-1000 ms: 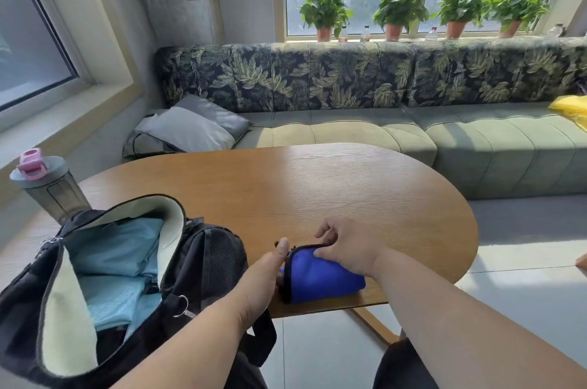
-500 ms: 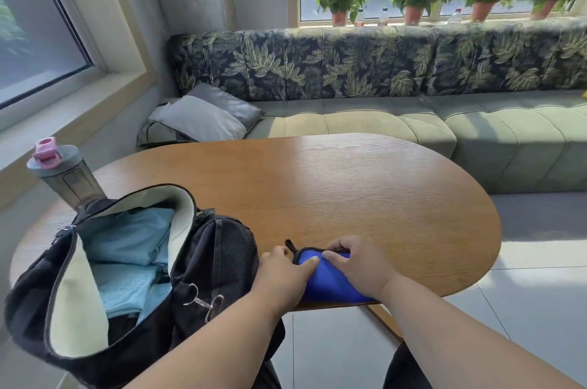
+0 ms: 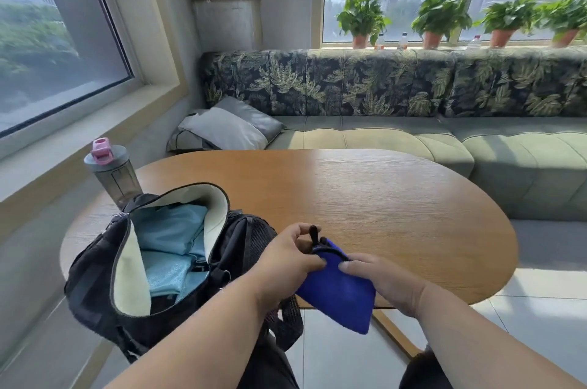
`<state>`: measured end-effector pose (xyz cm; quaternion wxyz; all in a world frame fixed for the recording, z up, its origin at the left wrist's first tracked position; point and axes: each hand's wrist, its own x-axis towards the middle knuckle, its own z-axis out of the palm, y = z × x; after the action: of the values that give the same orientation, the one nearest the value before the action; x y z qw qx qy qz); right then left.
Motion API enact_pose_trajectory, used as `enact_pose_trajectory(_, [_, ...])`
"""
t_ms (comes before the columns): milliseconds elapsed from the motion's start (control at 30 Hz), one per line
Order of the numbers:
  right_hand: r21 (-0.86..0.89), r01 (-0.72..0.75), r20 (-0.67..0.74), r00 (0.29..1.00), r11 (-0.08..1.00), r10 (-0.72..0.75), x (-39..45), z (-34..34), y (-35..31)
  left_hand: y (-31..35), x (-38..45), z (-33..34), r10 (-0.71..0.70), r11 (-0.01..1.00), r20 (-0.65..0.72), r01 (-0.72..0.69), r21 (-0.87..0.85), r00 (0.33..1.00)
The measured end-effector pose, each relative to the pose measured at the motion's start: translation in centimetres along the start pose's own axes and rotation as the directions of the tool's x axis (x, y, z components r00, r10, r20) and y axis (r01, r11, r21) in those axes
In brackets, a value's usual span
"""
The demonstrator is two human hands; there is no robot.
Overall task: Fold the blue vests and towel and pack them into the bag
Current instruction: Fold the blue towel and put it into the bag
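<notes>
A folded deep-blue towel [image 3: 340,299] with a black edge and a black loop is held in the air over the near edge of the wooden table [image 3: 365,198]. My left hand [image 3: 286,258] pinches its top left corner next to the loop. My right hand [image 3: 381,280] grips its right side. The black bag [image 3: 104,280] stands open at the left end of the table, with light-blue folded vests [image 3: 171,229] visible inside against its pale lining.
A grey bottle [image 3: 111,172] with a pink cap stands behind the bag. A green sofa [image 3: 413,140] with a leaf-print back and a grey pillow [image 3: 228,128] runs behind the table. Potted plants [image 3: 362,20] line the windowsill. Pale floor tiles lie at the right.
The towel has been lifted off the table edge and now hangs between both hands, tilted. My left hand moved from its side to its top corner. The view has tipped upward and left.
</notes>
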<state>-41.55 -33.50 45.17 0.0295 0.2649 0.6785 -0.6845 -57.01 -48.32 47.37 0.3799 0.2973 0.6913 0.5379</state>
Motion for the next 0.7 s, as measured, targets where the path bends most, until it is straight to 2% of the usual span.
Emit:
enact_pose_trajectory(67, [0.019,0.026,0.089,0.996,0.999,-0.028,-0.4,0.8,-1.3,1.7,-1.0,-2.0,0.066,0.997,0.042,-0.068,0.032,0.997])
enact_pose_trajectory(133, [-0.005,0.064,0.116,0.991,0.998,-0.063,-0.5,2.3,-2.9,3.0,-2.3,-4.1,0.128,0.990,0.036,-0.130,0.058,0.991])
enact_pose_trajectory(200, [-0.037,0.143,0.094,0.986,0.989,-0.139,-0.7,4.5,-4.7,3.7,-3.4,-6.3,0.191,0.979,-0.059,-0.186,0.079,0.980])
enact_pose_trajectory(267, [-0.016,0.251,0.082,0.965,0.968,-0.249,-0.9,6.9,-6.5,3.9,-4.5,-8.4,0.212,0.977,-0.215,-0.206,0.054,0.953])
enact_pose_trajectory(333, [0.033,0.340,0.054,0.939,0.940,-0.341,-0.4,9.2,-8.0,4.0,-5.8,-10.2,0.141,0.974,-0.317,-0.189,-0.127,0.938])
enact_pose_trajectory(367, [0.054,0.366,0.038,0.929,0.929,-0.368,-0.1,10.4,-8.7,3.9,-6.6,-11.1,0.098,0.963,-0.317,-0.170,-0.208,0.943])
enact_pose_trajectory(500, [0.100,0.406,0.060,0.909,0.908,-0.413,1.3,14.3,-10.3,3.7,-9.5,-12.5,-0.040,0.898,-0.217,-0.060,-0.436,0.975])
enact_pose_trajectory(600, [0.078,0.414,0.052,0.907,0.907,-0.419,2.2,17.0,-11.1,3.6,-10.7,-14.1,-0.073,0.879,-0.245,-0.054,-0.473,0.967])
enact_pose_trajectory(667, [0.143,0.341,0.016,0.938,0.929,-0.346,3.1,18.1,-11.3,3.7,-10.9,-15.4,-0.094,0.892,-0.342,-0.073,-0.445,0.935])
enact_pose_trajectory(700, [0.103,0.312,-0.022,0.950,0.945,-0.311,3.7,18.4,-11.4,3.7,-10.8,-16.2,-0.105,0.902,-0.394,-0.079,-0.424,0.913])
